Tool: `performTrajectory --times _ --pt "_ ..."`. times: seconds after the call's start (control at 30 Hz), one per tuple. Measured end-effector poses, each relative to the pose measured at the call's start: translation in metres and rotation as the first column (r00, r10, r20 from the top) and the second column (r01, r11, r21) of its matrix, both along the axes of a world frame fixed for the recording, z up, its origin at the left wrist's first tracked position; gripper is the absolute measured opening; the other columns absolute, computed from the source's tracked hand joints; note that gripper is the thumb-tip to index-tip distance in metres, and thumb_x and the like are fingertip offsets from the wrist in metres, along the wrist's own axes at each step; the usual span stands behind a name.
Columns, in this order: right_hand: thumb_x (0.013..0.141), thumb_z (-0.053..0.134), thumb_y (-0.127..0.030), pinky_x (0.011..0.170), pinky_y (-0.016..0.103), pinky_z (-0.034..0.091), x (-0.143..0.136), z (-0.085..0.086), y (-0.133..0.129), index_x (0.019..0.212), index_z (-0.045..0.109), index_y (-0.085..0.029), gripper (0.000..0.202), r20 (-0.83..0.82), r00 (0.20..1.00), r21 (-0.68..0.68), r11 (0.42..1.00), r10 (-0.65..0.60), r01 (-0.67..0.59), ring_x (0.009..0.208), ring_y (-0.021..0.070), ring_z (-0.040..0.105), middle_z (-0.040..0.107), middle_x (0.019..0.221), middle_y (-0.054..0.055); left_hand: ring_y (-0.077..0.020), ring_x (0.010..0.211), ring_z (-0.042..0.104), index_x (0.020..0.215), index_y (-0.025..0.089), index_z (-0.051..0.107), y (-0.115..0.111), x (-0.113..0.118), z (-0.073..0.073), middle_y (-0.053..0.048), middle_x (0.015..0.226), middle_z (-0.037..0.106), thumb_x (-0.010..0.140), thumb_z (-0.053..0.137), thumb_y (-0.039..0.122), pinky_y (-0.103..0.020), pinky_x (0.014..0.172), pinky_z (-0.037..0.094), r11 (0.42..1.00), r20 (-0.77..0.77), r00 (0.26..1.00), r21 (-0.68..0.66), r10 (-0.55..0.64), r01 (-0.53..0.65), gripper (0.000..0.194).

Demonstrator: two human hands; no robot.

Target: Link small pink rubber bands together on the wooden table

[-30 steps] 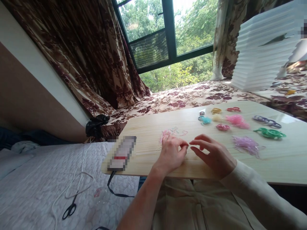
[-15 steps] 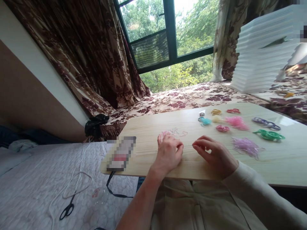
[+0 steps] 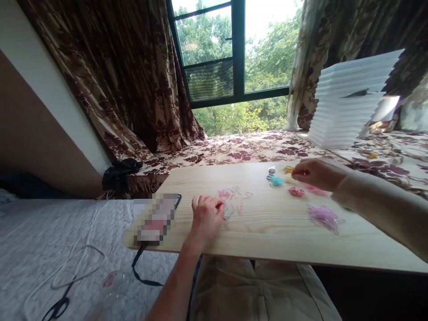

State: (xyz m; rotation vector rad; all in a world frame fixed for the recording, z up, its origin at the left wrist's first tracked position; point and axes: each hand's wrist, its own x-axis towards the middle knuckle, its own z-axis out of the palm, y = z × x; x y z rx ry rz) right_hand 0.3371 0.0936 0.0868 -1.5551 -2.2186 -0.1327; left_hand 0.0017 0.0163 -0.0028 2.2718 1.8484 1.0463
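Observation:
My left hand (image 3: 207, 220) rests on the light wooden tabletop with fingers bent, thumb and forefinger close together; what is between them, if anything, is too small to name. Just beyond lie loose pink and clear band-like strands (image 3: 230, 192). My right hand (image 3: 317, 174) is farther out, its fingertips pinched beside a yellow bundle (image 3: 288, 170); whatever they hold cannot be made out. Around it are a turquoise tuft (image 3: 276, 181), a red-pink bundle (image 3: 296, 191) and a pink heap (image 3: 316, 191) partly covered by the hand. Nearer lies a loose lilac pile (image 3: 323, 217).
A phone (image 3: 157, 220) with a dark cable lies at the table's (image 3: 254, 240) left end. Scissors (image 3: 56, 307) and a white cord (image 3: 78, 263) are on the quilted bed. Behind stands a white pleated stack (image 3: 347, 102) on the flowered window ledge.
My right hand has left the near middle of the table and reached out to the right, over the coloured bundles. My left hand has shifted left, off the pink strands. The view has tilted.

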Motion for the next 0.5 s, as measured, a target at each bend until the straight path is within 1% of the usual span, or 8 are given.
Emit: performTrajectory --times 0.07,0.13,0.2,0.27,0.4,0.5 --pt "0.077 0.071 -0.028 0.057 0.035 0.045 -0.001 -0.004 0.028 0.065 0.07 -0.025 0.013 0.086 0.994 -0.081 0.993 -0.074 0.081 0.057 0.0167 0.057 0.067 0.067 0.004 -0.023 0.101 0.06 0.08 0.024 0.071 0.0 -0.002 0.0 -0.003 0.093 0.074 0.089 0.057 0.02 -0.053 0.111 0.029 1.0 0.001 1.0 0.004 0.006 -0.006 0.018" --pt "0.086 0.067 -0.035 0.068 0.034 0.052 -0.003 -0.011 0.049 0.085 0.071 -0.022 0.013 0.153 0.979 -0.153 0.976 -0.132 0.155 0.073 0.0162 0.062 0.07 0.086 0.005 -0.0232 0.101 0.06 0.082 0.025 0.072 0.0 -0.006 -0.001 -0.003 0.093 0.074 0.089 0.057 0.02 -0.052 0.111 0.029 1.0 0.004 1.0 0.007 0.018 -0.018 0.017" --pt "0.093 0.059 -0.039 0.08 0.036 0.054 -0.004 -0.019 0.064 0.107 0.066 -0.021 0.024 0.197 0.966 -0.214 0.955 -0.165 0.207 0.091 0.016 0.064 0.067 0.109 0.006 -0.0235 0.101 0.06 0.084 0.024 0.072 0.001 -0.01 -0.002 -0.004 0.093 0.075 0.089 0.056 0.02 -0.053 0.112 0.028 0.999 0.007 0.999 0.008 0.032 -0.032 0.018" --pt "0.095 0.056 -0.039 0.087 0.039 0.054 -0.005 -0.027 0.072 0.119 0.061 -0.021 0.031 0.22 0.959 -0.254 0.939 -0.18 0.234 0.102 0.0178 0.062 0.062 0.122 0.007 -0.0236 0.101 0.059 0.083 0.024 0.072 0.001 -0.013 -0.003 -0.004 0.093 0.075 0.09 0.056 0.021 -0.053 0.111 0.028 0.999 0.009 0.999 0.007 0.043 -0.043 0.018" --pt "0.093 0.059 -0.039 0.088 0.041 0.054 -0.011 -0.035 0.081 0.123 0.06 -0.021 0.034 0.222 0.955 -0.278 0.926 -0.195 0.254 0.106 0.02 0.061 0.06 0.126 0.008 -0.0235 0.101 0.059 0.08 0.025 0.071 0.003 -0.015 -0.004 -0.003 0.092 0.075 0.089 0.057 0.02 -0.052 0.111 0.029 0.999 0.005 0.999 0.006 0.051 -0.051 0.018" --pt "0.094 0.058 -0.039 0.089 0.041 0.054 -0.015 -0.036 0.082 0.122 0.06 -0.022 0.033 0.206 0.956 -0.285 0.922 -0.209 0.263 0.106 0.0197 0.061 0.06 0.127 0.008 -0.0238 0.101 0.06 0.079 0.025 0.071 0.003 -0.016 -0.004 -0.003 0.092 0.075 0.089 0.058 0.021 -0.052 0.111 0.029 0.999 0.0 0.999 0.007 0.051 -0.051 0.017"
